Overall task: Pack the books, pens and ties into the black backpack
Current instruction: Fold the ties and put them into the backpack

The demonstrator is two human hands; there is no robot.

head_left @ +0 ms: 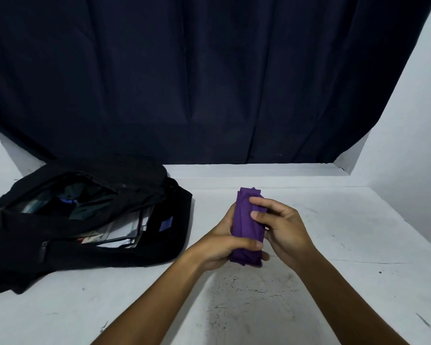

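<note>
A folded purple tie (244, 225) is held upright above the white table, right of centre. My left hand (222, 241) grips its lower part, thumb across the front. My right hand (281, 227) pinches its upper right side with fingertips on the cloth. The black backpack (90, 220) lies flat on the table at the left, its compartments unzipped. Books and papers (120, 231) show in the front opening, and dark items (67, 197) lie in the upper one. No pens are visible outside the bag.
The white table (334, 270) is scuffed and marked. A dark curtain (209, 83) hangs behind it, with white walls at both sides. A backpack strap (0, 277) trails toward the table's left front edge.
</note>
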